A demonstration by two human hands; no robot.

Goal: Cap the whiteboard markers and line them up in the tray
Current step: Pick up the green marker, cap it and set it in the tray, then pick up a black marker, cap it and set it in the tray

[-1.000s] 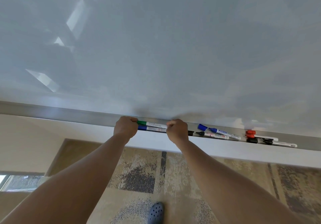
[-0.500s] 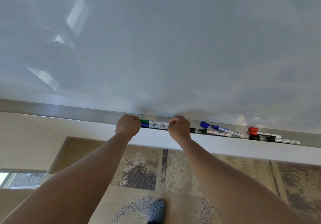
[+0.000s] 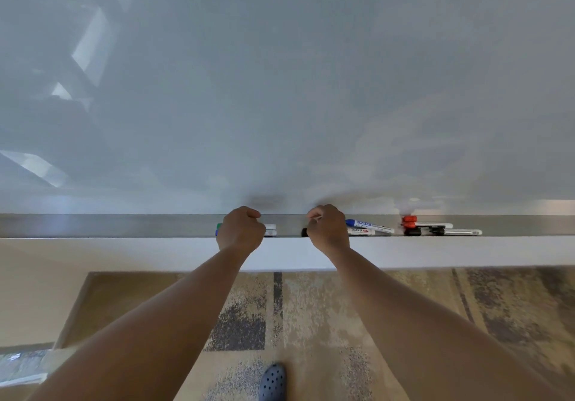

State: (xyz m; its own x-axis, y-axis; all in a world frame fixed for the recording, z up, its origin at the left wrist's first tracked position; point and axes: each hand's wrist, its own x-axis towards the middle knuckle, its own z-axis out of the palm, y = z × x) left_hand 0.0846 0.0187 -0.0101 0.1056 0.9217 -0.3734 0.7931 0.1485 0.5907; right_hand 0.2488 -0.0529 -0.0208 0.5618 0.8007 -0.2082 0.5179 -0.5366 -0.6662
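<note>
The metal tray [image 3: 124, 226] runs under the whiteboard. My left hand [image 3: 241, 229] is a closed fist over a green-capped marker [image 3: 270, 225] and a blue-capped marker [image 3: 270, 232] lying side by side; only their ends show. My right hand [image 3: 328, 229] is curled over the left part of a black marker [image 3: 361, 231], and a black end [image 3: 304, 232] peeks out at its left. How firmly either hand grips is hidden. A capped blue marker [image 3: 368, 224] lies just right of it. Further right lie red caps [image 3: 409, 221] and black markers [image 3: 457, 231].
The whiteboard [image 3: 280, 89] fills the upper view. A white ledge [image 3: 466, 251] runs below the tray. Patterned carpet [image 3: 311, 307] and my dark shoe [image 3: 273, 382] are below. The tray's left stretch holds nothing visible.
My right hand left the green and blue pair and moved right onto the black marker. My left hand now covers the pair's middle instead of their capped ends. The view has levelled.
</note>
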